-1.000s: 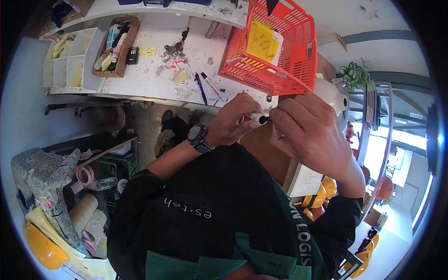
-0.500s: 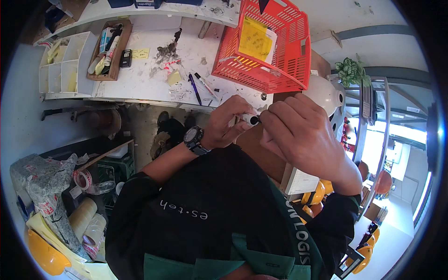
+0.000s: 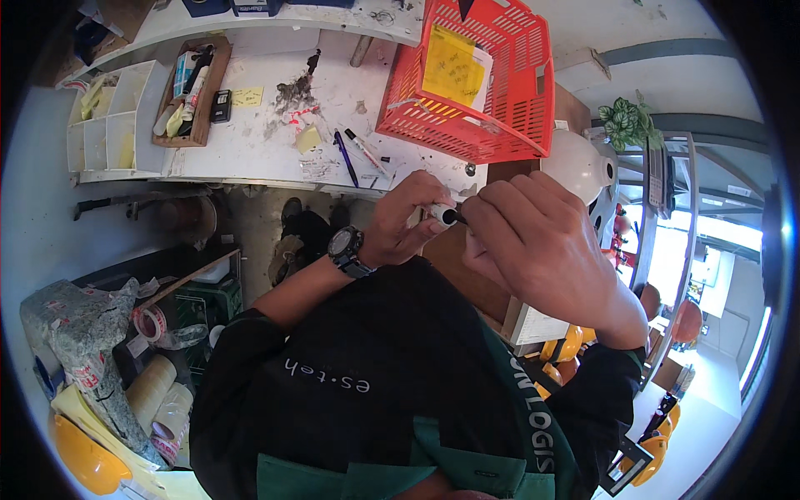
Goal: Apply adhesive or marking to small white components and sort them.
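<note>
left hand (image 3: 404,225) grip pinching a white marker (image 3: 442,215), right hand (image 3: 542,250) fingers closed at its black tip, held mid-frame over the near edge | messy white surface (image 3: 258,142) beyond, red basket (image 3: 492,83) far right, loose pens (image 3: 354,154) | marker body mostly hidden by fingers

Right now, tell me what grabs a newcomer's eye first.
The two hands meet mid-frame on a marker: the left hand grips its barrel, the right hand pinches its black tip. Above them an orange basket stands on the white bench.
</note>
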Motion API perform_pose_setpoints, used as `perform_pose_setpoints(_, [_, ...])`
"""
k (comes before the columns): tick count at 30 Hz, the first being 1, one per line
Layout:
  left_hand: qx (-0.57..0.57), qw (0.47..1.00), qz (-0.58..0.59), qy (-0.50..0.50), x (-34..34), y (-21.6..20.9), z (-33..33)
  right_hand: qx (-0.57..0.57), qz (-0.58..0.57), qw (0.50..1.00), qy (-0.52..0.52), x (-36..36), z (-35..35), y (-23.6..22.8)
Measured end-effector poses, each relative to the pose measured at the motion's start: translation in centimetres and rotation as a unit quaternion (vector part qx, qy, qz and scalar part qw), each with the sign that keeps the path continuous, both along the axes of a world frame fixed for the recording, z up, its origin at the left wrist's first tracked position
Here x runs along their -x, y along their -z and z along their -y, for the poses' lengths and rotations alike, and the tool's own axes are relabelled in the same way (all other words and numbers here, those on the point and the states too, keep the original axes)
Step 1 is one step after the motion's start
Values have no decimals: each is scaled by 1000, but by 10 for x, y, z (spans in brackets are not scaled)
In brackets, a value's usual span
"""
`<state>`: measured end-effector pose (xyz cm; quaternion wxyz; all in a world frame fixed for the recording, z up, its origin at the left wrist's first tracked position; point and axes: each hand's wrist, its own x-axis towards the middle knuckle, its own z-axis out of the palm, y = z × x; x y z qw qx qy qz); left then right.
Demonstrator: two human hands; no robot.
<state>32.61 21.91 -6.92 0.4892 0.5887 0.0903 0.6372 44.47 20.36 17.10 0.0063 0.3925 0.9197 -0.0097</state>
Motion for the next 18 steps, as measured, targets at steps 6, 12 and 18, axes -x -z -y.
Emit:
perform_pose_setpoints(6, [-10,1000,0,3,0,-2,1,-7,-34,999,-6,-6,0,2])
perform_pose_setpoints(12, [-21,1000,-13,8,3,-6,-2,-2,-46,999,6,-10,2,-3])
perform_pose_setpoints(18, [-24,1000,-16,-7,4,-7,-4,-2,-55,998,9,-10,3,-2])
